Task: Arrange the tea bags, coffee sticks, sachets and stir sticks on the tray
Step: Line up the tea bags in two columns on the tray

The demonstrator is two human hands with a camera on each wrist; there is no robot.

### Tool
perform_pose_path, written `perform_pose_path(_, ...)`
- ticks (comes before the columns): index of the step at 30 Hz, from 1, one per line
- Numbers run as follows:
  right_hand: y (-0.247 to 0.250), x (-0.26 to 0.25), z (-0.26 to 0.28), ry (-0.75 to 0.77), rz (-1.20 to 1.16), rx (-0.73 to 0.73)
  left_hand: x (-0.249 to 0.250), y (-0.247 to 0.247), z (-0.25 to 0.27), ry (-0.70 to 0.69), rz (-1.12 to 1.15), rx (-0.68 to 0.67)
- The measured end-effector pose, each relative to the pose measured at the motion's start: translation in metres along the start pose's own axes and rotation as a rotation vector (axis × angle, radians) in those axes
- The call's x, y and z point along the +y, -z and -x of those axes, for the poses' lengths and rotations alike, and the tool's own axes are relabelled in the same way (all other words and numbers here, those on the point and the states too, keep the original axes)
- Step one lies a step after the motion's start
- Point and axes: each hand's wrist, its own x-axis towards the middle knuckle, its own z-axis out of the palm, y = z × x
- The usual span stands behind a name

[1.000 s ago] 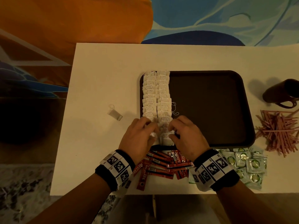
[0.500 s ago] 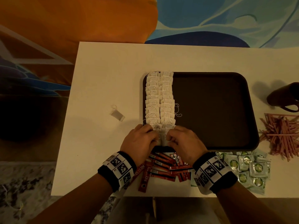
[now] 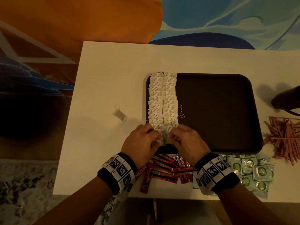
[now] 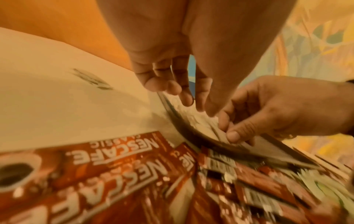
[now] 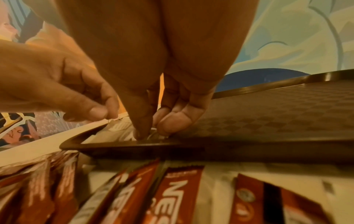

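Note:
Two neat columns of white tea bags (image 3: 162,101) lie along the left side of the dark brown tray (image 3: 215,111). At their near end my left hand (image 3: 156,138) and right hand (image 3: 172,138) sit close together. Each pinches a tea bag between thumb and fingers. The wrist views show the left hand (image 4: 191,103) and the right hand (image 5: 151,133) on the last tea bags (image 5: 118,131) just inside the tray's near rim (image 5: 134,145). Red coffee sticks (image 3: 167,168) lie heaped under my wrists. Green sachets (image 3: 253,171) and pink stir sticks (image 3: 285,137) lie off the tray at the right.
A dark mug (image 3: 287,99) stands at the table's right edge, beyond the stir sticks. A small loose tag with a thread (image 3: 120,113) lies on the white table (image 3: 105,78) left of the tray. The tray's middle and right part is bare.
Both hands have slid a little toward the tray's near rim along the tea bag rows and drawn closer together. Nothing else has moved.

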Motion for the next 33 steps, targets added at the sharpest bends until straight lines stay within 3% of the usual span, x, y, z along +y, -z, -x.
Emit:
perform_pose_path(3, 0.003, 0.001, 0.001, 0.003, -0.006, 0.005, -0.014, 0.013, -0.003, 0.091, 0.081, 0.099)
perform_pose_path(7, 0.008, 0.004, 0.002, 0.008, -0.028, 0.076, -0.065, 0.043, -0.016, 0.364, 0.021, 0.247)
perform_pose_path(10, 0.011, 0.004, 0.002, 0.003, -0.046, 0.118, -0.089, 0.059, -0.024, 0.560, -0.052, 0.173)
perform_pose_path(16, 0.012, -0.003, -0.001, 0.014, -0.061, 0.124, -0.087, 0.063, -0.039, 0.588, -0.049, 0.023)
perform_pose_path(21, 0.018, -0.022, -0.004, 0.022, -0.140, 0.154, -0.065, 0.056, -0.042, 0.427, 0.046, 0.010)
perform_pose_path(27, 0.018, -0.050, -0.014, 0.005, -0.365, 0.189, -0.007, 0.053, -0.038, 0.137, 0.127, 0.017)
perform_pose_path(33, 0.025, -0.054, -0.012, 0.002, -0.443, 0.239, 0.013, 0.054, -0.039, 0.042, 0.193, -0.009)
